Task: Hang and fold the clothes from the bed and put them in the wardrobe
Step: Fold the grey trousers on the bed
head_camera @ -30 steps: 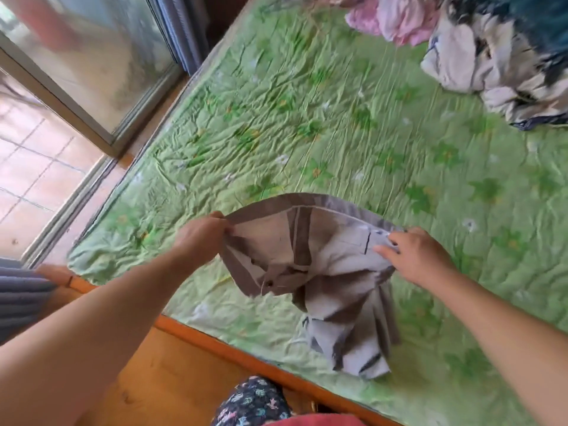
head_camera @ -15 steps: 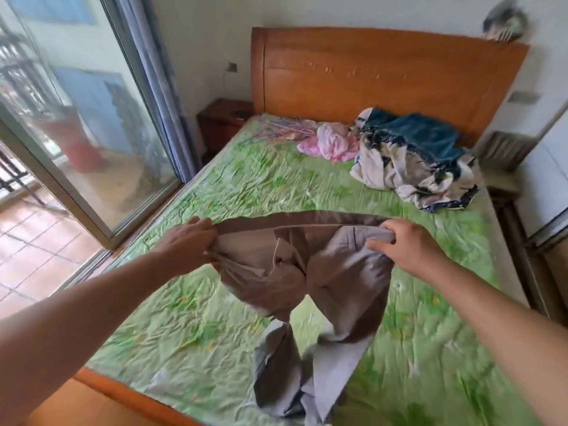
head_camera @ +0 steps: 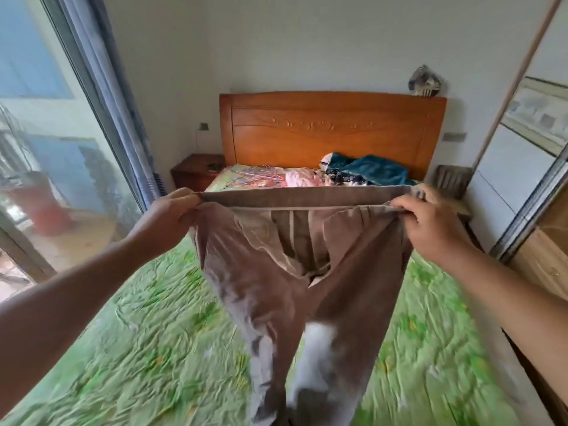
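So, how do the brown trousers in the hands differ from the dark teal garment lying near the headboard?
The brown trousers are held in the air, the left hand and right hand gripping the waistband; the teal garment lies on the bed untouched. The trousers are stretched out with legs hanging; the teal garment is crumpled in a heap. Both are clothes not yet put away.

Bright window daylight, motion blur, wide-angle distortion

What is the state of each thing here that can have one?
brown trousers: held up by the waistband, legs hanging above the bed.
left hand: grips the waistband's left end.
right hand: grips the waistband's right end.
clothes pile: heaped unfolded by the headboard.
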The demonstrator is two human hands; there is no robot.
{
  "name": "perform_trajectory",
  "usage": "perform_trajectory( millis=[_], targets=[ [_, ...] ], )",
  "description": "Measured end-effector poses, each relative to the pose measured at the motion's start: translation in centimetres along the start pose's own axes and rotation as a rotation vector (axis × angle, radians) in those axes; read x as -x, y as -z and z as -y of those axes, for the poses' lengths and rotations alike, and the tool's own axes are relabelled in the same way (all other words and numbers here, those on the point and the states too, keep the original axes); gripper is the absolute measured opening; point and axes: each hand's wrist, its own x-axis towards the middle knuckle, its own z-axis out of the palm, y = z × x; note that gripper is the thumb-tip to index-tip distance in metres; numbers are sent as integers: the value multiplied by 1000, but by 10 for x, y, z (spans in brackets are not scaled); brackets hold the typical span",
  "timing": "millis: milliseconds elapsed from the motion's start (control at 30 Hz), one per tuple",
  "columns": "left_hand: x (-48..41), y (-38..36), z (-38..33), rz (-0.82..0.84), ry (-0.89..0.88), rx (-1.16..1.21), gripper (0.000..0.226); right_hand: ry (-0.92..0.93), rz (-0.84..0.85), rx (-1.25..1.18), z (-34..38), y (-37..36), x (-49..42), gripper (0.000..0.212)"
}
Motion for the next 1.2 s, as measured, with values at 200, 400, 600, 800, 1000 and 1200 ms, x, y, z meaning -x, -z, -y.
perform_trajectory(
  millis=[200,400,600,800,1000,1200],
  targets=[
    [-23,4,-14,84,192,242,61,39,42,-36,-1,6,-19,15],
    [-59,27,-31,39,421,270,21,-12,-59,-54,-9,31,-48,30],
    [-97,39,-47,-35,467,352,18,-225,-141,-297,-2,43,-73,35],
    [-110,36,-68,201,829,804,18,-368,-103,-420,2,40,-78,37],
    [-94,39,-59,513,608,998,8,-463,97,-785,4,44,-73,34],
    [-102,2,-34,448,901,537,37,-555,192,-703,5,23,-80,43]
  ],
)
